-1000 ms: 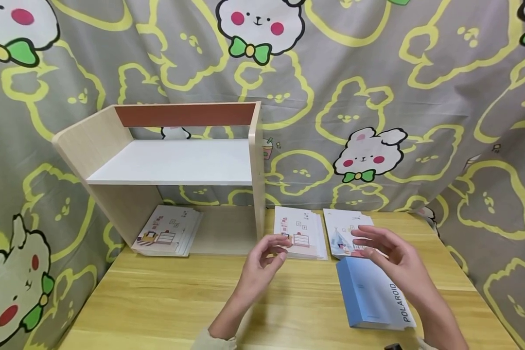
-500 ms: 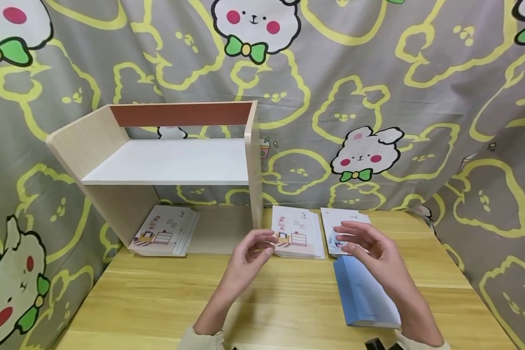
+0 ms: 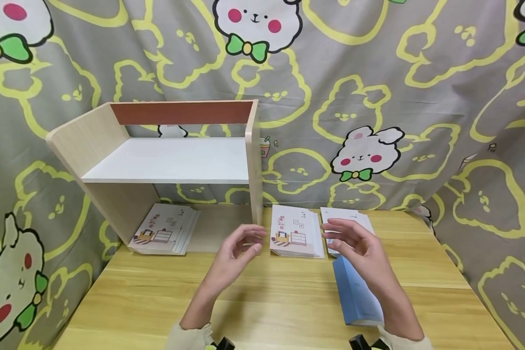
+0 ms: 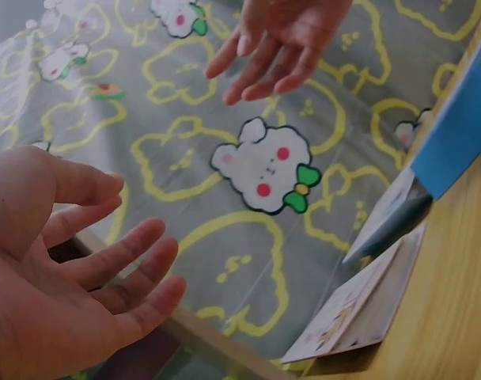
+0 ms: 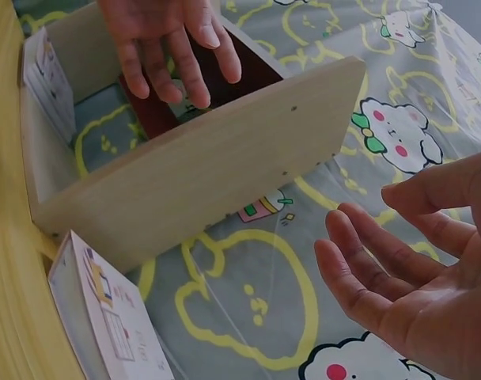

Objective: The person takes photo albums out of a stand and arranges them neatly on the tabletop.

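Note:
My left hand (image 3: 236, 253) hovers over the table in front of the bookshelf's right side, with relaxed fingers and nothing in them. To the right, my right hand (image 3: 360, 253) is held in the air too, its fingers loosely bent and holding nothing. Beneath the right hand and wrist lies a thick blue book-like box (image 3: 354, 296), partly covered by them. A stack of white illustrated booklets (image 3: 293, 231) lies between the hands, farther back. Another white stack (image 3: 347, 214) is beside it, partly behind the right fingers. Both palms face each other in the left wrist view.
A pale wooden bookshelf (image 3: 254, 160) with a white upper board (image 3: 170, 160) stands at the back left. On its lower level, at the left, lies a further stack of booklets (image 3: 162, 228). A patterned grey curtain (image 3: 297, 112) hangs behind the wooden table (image 3: 288, 301).
Both hands have drifted left in the head view, the right one further over the blue box, hiding its lettering. The stacks and box stay put; the view has shifted slightly.

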A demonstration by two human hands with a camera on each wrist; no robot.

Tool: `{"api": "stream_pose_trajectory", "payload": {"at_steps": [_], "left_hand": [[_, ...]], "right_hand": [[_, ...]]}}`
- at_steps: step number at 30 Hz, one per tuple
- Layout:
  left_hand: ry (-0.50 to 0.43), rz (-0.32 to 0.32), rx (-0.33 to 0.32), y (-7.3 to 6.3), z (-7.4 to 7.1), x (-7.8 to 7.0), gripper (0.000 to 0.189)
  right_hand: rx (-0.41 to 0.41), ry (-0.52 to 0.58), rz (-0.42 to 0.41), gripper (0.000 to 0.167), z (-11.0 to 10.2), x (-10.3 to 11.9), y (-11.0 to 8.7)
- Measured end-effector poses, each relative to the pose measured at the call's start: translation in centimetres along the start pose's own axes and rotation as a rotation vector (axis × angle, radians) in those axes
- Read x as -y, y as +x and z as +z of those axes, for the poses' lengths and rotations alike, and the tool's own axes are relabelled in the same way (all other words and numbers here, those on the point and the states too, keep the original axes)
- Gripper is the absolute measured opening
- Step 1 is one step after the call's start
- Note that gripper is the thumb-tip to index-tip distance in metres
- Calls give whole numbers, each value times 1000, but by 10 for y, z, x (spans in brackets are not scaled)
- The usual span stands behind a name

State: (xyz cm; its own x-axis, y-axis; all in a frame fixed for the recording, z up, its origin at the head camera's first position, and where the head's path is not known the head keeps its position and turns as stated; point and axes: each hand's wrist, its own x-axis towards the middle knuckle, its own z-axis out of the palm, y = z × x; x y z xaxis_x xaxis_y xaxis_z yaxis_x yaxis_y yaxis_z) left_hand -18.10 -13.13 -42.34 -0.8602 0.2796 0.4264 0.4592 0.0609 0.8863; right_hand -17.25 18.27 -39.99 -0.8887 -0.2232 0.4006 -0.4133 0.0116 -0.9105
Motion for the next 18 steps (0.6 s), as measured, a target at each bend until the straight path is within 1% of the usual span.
{"api": "stream_pose_trajectory", "payload": {"at_steps": [3, 8, 13, 18], "left_hand": [[4, 11, -25, 0, -8, -1, 33], [-8, -9, -66, -1, -21, -4, 34], [-6, -15, -110, -3, -33, -5, 34], [20, -18, -124, -3, -43, -6, 32]], "right_hand": [[1, 14, -4, 40, 5, -1, 2], [4, 36, -20, 40, 13, -5, 7], [7, 42, -9, 40, 24, -7, 10], [12, 60, -13, 39, 33, -9, 14]]}}
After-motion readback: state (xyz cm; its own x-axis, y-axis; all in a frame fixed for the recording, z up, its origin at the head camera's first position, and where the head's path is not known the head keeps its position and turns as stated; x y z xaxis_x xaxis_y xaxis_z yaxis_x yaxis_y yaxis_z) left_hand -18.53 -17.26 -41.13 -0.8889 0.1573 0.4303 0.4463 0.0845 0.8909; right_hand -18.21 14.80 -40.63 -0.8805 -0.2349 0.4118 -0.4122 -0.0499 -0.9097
